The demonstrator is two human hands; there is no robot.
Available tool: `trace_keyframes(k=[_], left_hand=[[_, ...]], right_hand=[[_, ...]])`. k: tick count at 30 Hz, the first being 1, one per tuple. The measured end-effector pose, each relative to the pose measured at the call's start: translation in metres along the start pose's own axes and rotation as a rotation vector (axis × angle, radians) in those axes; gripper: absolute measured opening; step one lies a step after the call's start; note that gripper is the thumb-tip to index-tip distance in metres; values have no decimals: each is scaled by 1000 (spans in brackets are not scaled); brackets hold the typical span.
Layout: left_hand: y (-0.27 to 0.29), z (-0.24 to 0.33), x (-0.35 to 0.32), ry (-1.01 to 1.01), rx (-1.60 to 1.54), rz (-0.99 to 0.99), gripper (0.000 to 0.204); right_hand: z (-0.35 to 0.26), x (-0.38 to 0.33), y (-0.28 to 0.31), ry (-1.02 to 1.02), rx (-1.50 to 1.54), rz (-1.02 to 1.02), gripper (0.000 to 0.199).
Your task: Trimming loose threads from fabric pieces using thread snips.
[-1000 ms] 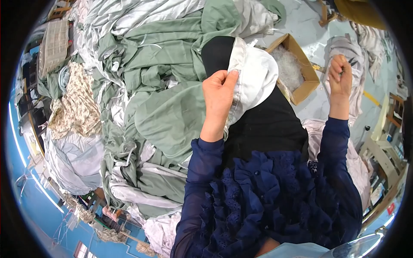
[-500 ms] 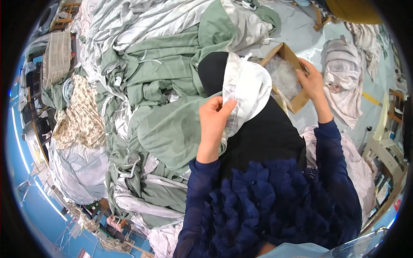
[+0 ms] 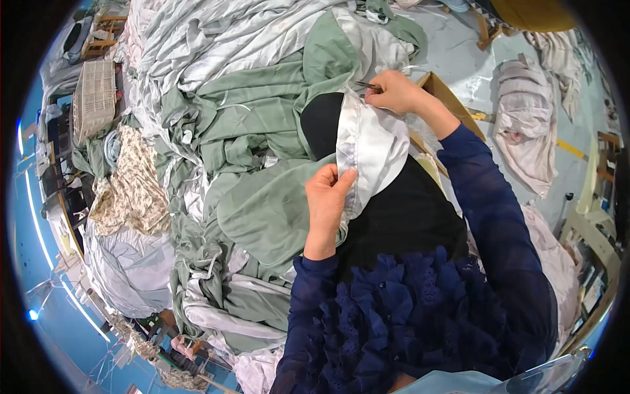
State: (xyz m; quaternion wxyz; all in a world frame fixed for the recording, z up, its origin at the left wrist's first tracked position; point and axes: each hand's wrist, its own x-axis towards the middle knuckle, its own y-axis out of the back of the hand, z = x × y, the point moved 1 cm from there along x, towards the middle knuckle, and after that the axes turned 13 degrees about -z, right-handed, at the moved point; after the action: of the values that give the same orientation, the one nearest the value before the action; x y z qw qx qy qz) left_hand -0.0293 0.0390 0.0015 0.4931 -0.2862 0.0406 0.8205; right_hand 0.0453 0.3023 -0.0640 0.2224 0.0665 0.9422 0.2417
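Spread over my black-clad lap lies the white fabric piece [image 3: 387, 154], with a gathered, stitched edge along its left side. My left hand [image 3: 328, 197] pinches that edge near its lower end, thumb on top. At the upper end my right hand [image 3: 397, 92] is closed around small thread snips [image 3: 373, 87], their dark pointed tips sticking out leftward over the cloth edge. Green fabric [image 3: 269, 210] runs from beneath the white piece to the left. Just behind my right wrist stands an open cardboard box [image 3: 449, 98], mostly covered by my forearm.
Heaped green and white cloth [image 3: 249, 125] fills the left and far side. A floral cloth [image 3: 134, 187] and a pale woven basket [image 3: 95, 98] lie farther left. On the grey floor at right is a folded pale bundle [image 3: 525, 118]; a wooden frame [image 3: 594, 243] stands near the right rim.
My right hand has left the cardboard box's rim and moved left to the upper end of the white cloth, now with the snips showing. My left hand keeps its pinch, slightly lower.
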Motion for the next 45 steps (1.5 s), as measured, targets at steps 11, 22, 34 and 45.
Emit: trace_keyframes(k=[11, 22, 34, 45], left_hand=[[5, -5, 1, 4, 15, -5, 10], [3, -3, 0, -3, 11, -1, 11], [7, -3, 0, 18, 8, -23, 7], [4, -5, 2, 4, -2, 5, 12]], right_hand=[[7, -23, 11, -4, 77, 388, 20], [-3, -4, -3, 65, -152, -1, 17], [28, -23, 13, -89, -54, 566, 20], [-10, -10, -13, 121, -20, 224, 17]])
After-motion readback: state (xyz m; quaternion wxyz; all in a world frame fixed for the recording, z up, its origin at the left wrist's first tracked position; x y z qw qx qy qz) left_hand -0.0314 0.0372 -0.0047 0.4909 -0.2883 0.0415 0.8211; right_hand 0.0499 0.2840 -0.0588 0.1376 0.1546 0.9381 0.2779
